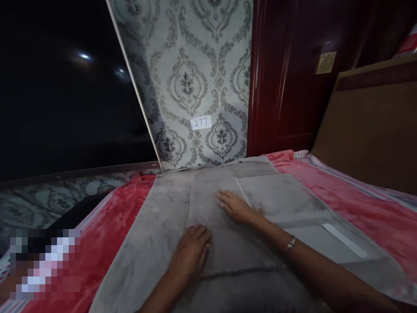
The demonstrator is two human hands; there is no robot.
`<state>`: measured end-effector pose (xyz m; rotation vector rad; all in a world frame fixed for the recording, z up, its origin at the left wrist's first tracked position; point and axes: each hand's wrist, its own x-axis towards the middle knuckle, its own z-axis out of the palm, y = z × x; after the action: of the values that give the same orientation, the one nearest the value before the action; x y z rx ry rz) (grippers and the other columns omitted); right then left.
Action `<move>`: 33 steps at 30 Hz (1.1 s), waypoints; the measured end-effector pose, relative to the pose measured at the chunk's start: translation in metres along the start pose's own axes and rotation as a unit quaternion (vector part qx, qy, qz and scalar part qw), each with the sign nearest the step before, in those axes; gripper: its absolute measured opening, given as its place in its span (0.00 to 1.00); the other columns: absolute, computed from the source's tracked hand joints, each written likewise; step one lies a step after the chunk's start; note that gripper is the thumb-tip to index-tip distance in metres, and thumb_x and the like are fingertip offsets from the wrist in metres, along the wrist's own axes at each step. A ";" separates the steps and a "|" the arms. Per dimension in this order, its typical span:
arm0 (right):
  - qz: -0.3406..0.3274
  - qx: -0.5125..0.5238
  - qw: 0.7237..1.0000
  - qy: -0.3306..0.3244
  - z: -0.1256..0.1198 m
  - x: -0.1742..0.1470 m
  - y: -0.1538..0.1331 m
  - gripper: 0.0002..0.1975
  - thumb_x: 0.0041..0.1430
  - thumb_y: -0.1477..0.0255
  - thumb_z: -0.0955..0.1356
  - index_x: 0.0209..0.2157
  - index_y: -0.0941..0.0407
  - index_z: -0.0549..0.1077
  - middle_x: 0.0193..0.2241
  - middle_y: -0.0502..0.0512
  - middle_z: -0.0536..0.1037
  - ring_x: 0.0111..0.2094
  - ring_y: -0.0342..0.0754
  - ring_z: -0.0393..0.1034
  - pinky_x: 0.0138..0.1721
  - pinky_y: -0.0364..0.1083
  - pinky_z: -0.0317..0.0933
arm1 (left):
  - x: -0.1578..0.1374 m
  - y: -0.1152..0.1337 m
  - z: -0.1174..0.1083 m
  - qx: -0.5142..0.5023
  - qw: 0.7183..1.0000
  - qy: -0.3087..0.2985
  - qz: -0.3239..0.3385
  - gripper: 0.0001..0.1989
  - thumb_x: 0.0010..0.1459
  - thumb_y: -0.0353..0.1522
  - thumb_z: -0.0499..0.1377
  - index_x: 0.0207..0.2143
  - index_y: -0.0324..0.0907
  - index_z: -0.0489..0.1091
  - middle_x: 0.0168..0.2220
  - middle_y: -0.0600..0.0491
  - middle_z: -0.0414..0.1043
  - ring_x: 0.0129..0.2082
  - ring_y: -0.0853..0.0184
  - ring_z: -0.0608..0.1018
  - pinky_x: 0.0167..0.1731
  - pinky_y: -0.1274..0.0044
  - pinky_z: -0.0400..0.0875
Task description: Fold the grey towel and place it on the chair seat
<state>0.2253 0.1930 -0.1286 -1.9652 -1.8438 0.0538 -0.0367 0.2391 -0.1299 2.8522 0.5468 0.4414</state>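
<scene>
A grey cloth (159,217) with a soft, plush-looking surface is spread out in front of me, with crease lines and a dark fold line running across its near part. My left hand (193,248) rests palm down near its middle, fingers stretched forward and slightly bent. Farther forward and to the right, my right hand (237,207) lies on the same cloth with its fingers extended to the left. Neither hand grips anything that I can see. A thin white strip (345,241) lies on the cloth to the right of my right forearm.
Red plush fabric (107,230) shows on both sides beneath the grey cloth. A large black screen (71,87) stands at the left. Behind are patterned wallpaper (185,52) with a paper label (201,122) reading 277, a dark red door (280,78) and a brown cardboard box (374,126).
</scene>
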 end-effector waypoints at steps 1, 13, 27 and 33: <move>-0.014 0.005 1.000 -0.021 0.003 0.015 -0.006 0.27 0.68 0.68 0.57 0.66 0.56 0.61 0.67 0.61 0.59 0.67 0.54 0.51 0.66 0.55 0.47 | 0.001 0.004 0.003 0.014 1.000 -0.021 0.006 0.21 0.61 0.29 0.52 0.55 0.43 0.73 0.58 0.43 0.71 0.60 0.52 0.70 0.62 0.54 0.62; -0.088 -0.016 0.986 -0.138 0.050 0.125 0.003 0.32 0.69 0.52 0.57 0.69 0.48 0.53 0.71 0.56 0.48 0.70 0.60 0.41 0.66 0.67 0.36 | -0.006 -0.019 0.060 0.000 0.997 -0.070 0.013 0.45 0.53 0.37 0.65 0.69 0.57 0.49 0.71 0.48 0.42 0.70 0.42 0.50 0.63 0.41 0.47; -0.058 -0.029 0.987 -0.144 0.052 0.126 -0.001 0.28 0.71 0.58 0.56 0.69 0.46 0.52 0.71 0.55 0.47 0.71 0.58 0.39 0.67 0.64 0.37 | -0.016 -0.014 0.050 0.007 0.997 0.050 0.062 0.26 0.57 0.33 0.60 0.59 0.51 0.68 0.64 0.49 0.64 0.65 0.49 0.64 0.61 0.48 0.60; -0.103 0.005 0.981 -0.162 0.046 0.065 -0.031 0.34 0.69 0.54 0.57 0.71 0.53 0.48 0.71 0.61 0.45 0.71 0.58 0.37 0.68 0.63 0.34 | -0.018 -0.004 0.040 -0.045 0.987 0.144 0.051 0.15 0.60 0.30 0.55 0.48 0.47 0.75 0.53 0.45 0.75 0.55 0.55 0.74 0.57 0.57 0.68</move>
<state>0.1884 0.2690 -0.1419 -1.8311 -2.2391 0.3360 -0.0409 0.2303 -0.1726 2.7544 0.4172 0.8833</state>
